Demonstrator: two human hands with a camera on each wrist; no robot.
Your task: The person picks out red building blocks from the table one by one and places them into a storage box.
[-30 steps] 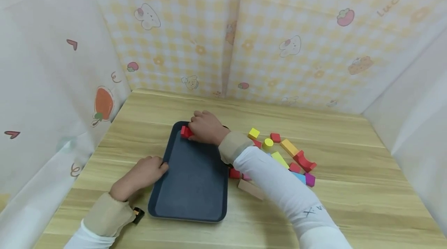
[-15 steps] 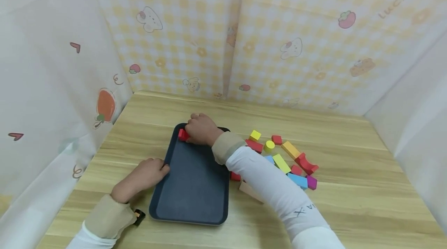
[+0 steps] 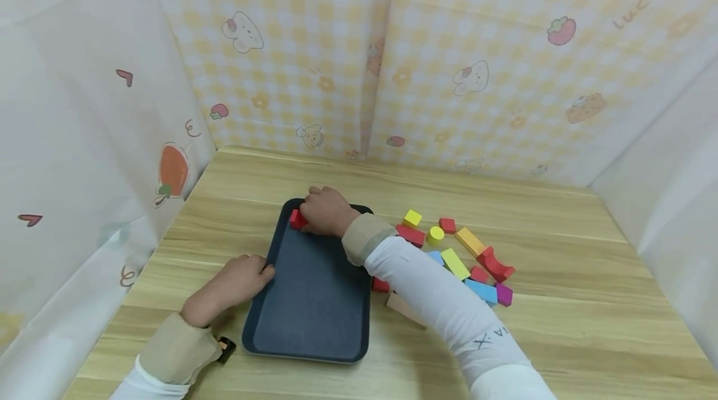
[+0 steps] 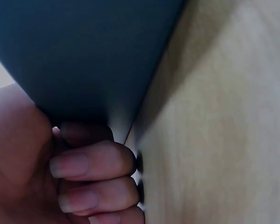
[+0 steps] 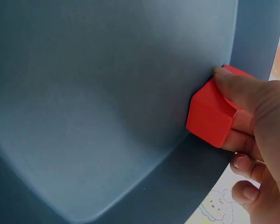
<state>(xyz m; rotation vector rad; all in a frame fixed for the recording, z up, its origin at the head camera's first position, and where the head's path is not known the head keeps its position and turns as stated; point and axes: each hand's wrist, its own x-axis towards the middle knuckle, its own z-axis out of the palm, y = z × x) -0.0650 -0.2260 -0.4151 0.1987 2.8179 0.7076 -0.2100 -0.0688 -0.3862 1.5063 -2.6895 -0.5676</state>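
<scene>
A dark rectangular tray (image 3: 311, 300) lies on the wooden table in the head view. My left hand (image 3: 238, 281) grips its left rim, thumb on the edge; in the left wrist view the curled fingers (image 4: 98, 161) are tucked against the tray's side. At the tray's far-left corner, my right hand (image 3: 326, 210) pinches a red arch block (image 3: 297, 220). The right wrist view shows that red block (image 5: 210, 116) low against the tray wall, the thumb lying over its curved hollow. The hand hides part of the block.
Right of the tray lie several loose blocks, including a yellow cube (image 3: 412, 218), a yellow cylinder (image 3: 435, 235), a red arch (image 3: 496, 265), a blue block (image 3: 481, 291) and a purple block (image 3: 504, 294). My right forearm covers some. Patterned curtains (image 3: 426, 57) hang behind the table.
My right hand has shifted slightly left with the red arch block, towards the tray's far-left corner. The left hand keeps its grip on the rim. The head view has shifted a little.
</scene>
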